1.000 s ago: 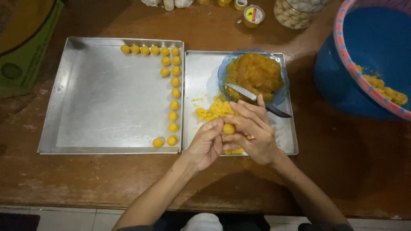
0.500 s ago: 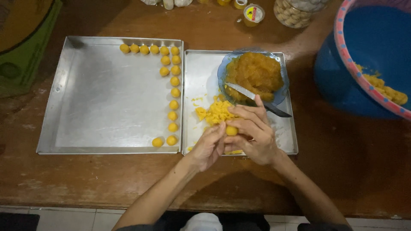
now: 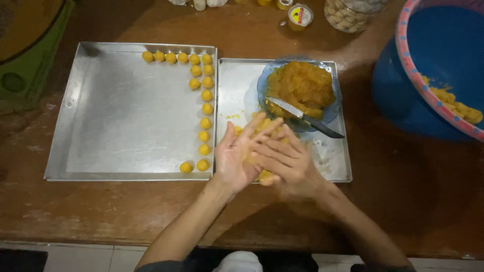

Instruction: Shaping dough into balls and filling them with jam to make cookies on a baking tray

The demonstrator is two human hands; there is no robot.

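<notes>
My left hand [image 3: 237,160] lies palm up with my right hand [image 3: 285,163] pressed flat across it, over the near part of the smaller metal tray [image 3: 333,168]. A bit of yellow dough [image 3: 265,176] shows under the palms; the piece between them is hidden. Behind the hands a blue bowl [image 3: 263,83] holds orange filling [image 3: 301,88], and a knife [image 3: 305,117] rests on its rim. The large metal tray [image 3: 121,121] to the left carries several small yellow dough balls [image 3: 204,123] along its far edge and right side.
A big blue basin [image 3: 443,55] with yellow dough scraps stands at the right. Jars and a small lidded container [image 3: 299,15] line the table's far edge. A green object [image 3: 25,75] sits at the far left. The wooden table [image 3: 403,201] ends just before me.
A dough ball was pinched between my fingertips over the smaller tray. Now my palms are laid flat together with the ball hidden between them.
</notes>
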